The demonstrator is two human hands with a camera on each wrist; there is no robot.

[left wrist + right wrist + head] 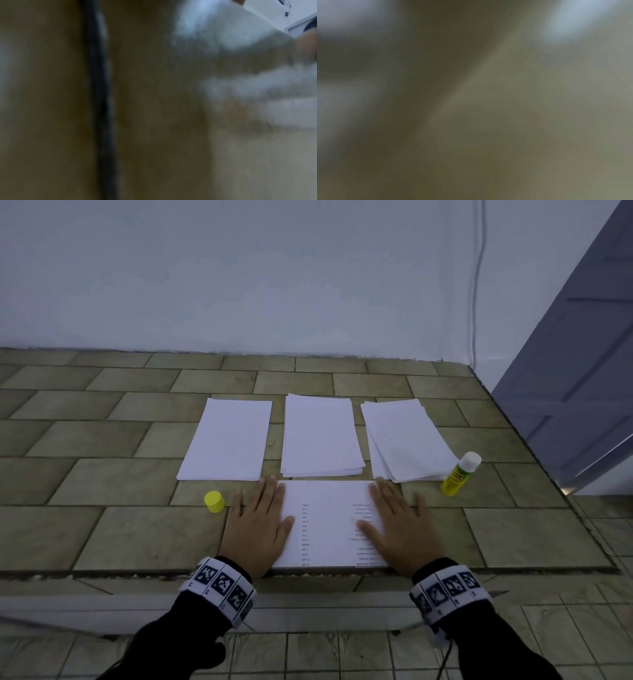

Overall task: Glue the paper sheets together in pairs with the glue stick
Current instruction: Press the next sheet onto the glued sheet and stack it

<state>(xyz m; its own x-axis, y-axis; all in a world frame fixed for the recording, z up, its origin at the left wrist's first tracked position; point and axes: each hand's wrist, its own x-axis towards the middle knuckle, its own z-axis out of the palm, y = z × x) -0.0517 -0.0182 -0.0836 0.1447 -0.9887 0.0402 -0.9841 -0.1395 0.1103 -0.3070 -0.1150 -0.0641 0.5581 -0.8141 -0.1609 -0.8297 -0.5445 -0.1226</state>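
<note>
A printed sheet [327, 525] lies flat near the front edge of the tiled ledge [102, 440]. My left hand [260, 518] presses flat on its left side, fingers straight. Flat on its right side lies my right hand [397, 518], fingers also straight. Behind the sheet are three stacks of white paper: left [227, 440], middle [322, 436] and right [406, 440]. The yellow glue stick [459, 474] stands uncapped right of the right stack. Its yellow cap [214, 501] sits left of my left hand. Both wrist views are blurred and show only surface.
A white wall [274, 285] rises behind the ledge, with a cable [478, 285] running down it. A grey-blue door [582, 354] stands at the right. The ledge drops off at its front edge to a tiled floor [342, 652].
</note>
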